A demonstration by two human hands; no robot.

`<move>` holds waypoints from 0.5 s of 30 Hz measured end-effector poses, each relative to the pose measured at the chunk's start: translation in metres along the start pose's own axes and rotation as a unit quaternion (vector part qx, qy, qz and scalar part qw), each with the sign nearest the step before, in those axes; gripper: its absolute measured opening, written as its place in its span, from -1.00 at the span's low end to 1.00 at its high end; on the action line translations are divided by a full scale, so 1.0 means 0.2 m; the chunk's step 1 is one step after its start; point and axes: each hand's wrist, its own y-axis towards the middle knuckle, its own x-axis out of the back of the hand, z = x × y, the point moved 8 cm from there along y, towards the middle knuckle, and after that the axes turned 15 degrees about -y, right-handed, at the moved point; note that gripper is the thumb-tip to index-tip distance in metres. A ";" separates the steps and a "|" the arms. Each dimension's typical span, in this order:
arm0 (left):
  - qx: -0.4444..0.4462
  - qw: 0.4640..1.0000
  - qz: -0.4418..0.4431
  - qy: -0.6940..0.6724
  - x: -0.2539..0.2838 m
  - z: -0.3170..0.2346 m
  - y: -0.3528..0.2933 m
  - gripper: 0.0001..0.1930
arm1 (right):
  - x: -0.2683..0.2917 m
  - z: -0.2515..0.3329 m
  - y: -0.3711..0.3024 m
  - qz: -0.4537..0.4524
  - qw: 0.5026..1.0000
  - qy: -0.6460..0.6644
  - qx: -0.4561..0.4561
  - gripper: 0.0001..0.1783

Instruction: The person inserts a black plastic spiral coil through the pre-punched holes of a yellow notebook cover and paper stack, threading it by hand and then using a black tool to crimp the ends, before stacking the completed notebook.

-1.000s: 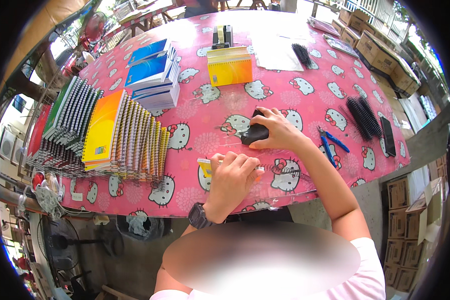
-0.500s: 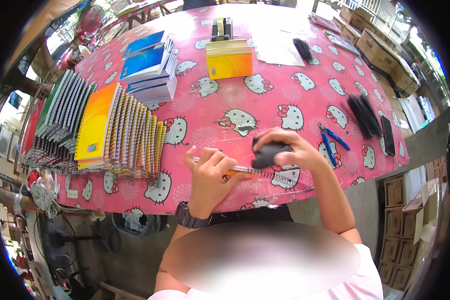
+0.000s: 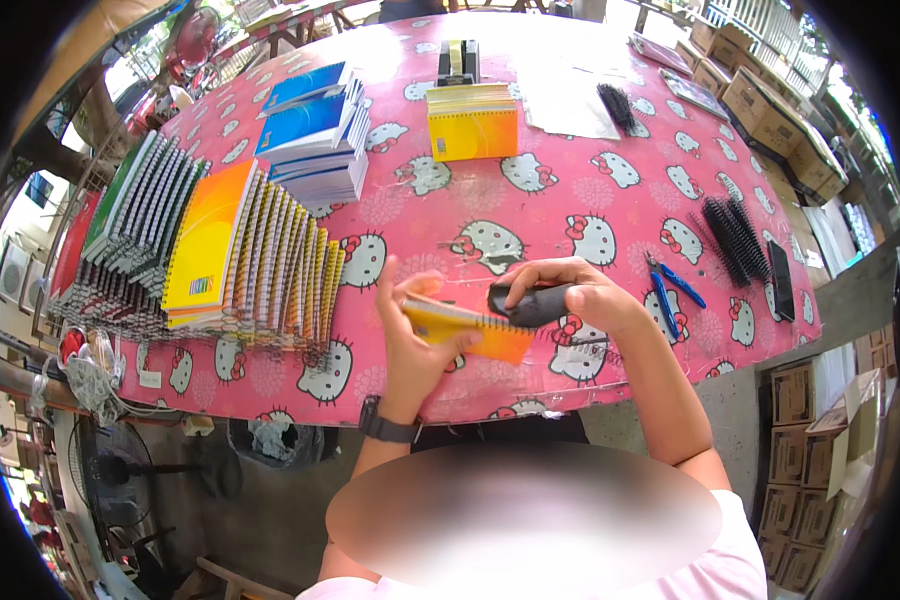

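Observation:
My left hand, with a black watch at the wrist, grips a small yellow-orange notebook above the near part of the table. The thumb lies on the cover and the other fingers are partly behind it. A dark spiral coil runs along the notebook's upper edge and sticks out past its right end. Wrapped around a dark, rounded hand-held tool is my right hand. The tool sits against the coil at the notebook's edge; its exact kind cannot be made out. Blue-handled cutters lie to the right.
Yellow spiral notebooks, green ones and blue-covered books are stacked at left. Another yellow stack stands before a tape dispenser. Black coils and a phone lie at right on the pink tablecloth.
My left hand has tilted the notebook so its yellow cover shows, and its fingers have lifted. My right hand has brought the dark tool down against the coil. The view has shifted slightly.

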 end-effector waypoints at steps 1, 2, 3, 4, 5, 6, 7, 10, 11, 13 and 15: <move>0.064 0.996 0.014 -0.053 0.01 0.07 0.01 -0.05 | -0.03 0.05 0.01 0.010 0.999 -0.037 0.015 -0.52; 0.126 0.986 0.028 -0.107 0.02 0.14 0.01 -0.11 | -0.05 0.07 0.02 0.020 0.997 -0.073 0.030 -0.53; 0.091 0.991 0.067 -0.075 0.01 0.12 0.04 -0.30 | -0.02 0.01 0.05 0.004 0.975 -0.222 -0.008 -0.54; 0.102 0.989 0.065 -0.084 0.01 0.13 0.03 -0.34 | 0.04 -0.03 0.05 -0.024 0.961 -0.270 -0.055 -0.52; 0.114 0.987 0.063 -0.094 0.00 0.12 0.02 -0.39 | 0.04 -0.03 0.04 -0.042 0.990 -0.132 -0.040 -0.50; 0.129 0.985 0.054 -0.103 0.00 0.12 0.00 -0.43 | 0.02 -0.03 0.03 -0.052 0.998 0.012 -0.026 -0.48; 0.121 0.985 0.052 -0.110 0.01 0.12 0.00 -0.44 | 0.00 0.00 0.04 -0.027 1.000 -0.009 0.005 -0.47; 0.124 0.983 0.050 -0.124 0.00 0.10 0.01 -0.46 | -0.05 0.04 0.09 0.028 0.981 -0.189 0.017 -0.44; 0.143 0.981 0.051 -0.124 0.00 0.10 -0.01 -0.45 | -0.02 0.01 0.09 -0.001 0.975 -0.223 -0.012 -0.43; 0.160 0.978 0.053 -0.124 0.00 0.10 -0.01 -0.45 | -0.01 0.04 0.11 -0.010 0.989 -0.147 0.002 -0.41; 0.171 0.975 0.058 -0.127 -0.01 0.12 0.00 -0.45 | -0.06 0.08 0.12 0.010 0.998 -0.044 0.043 -0.40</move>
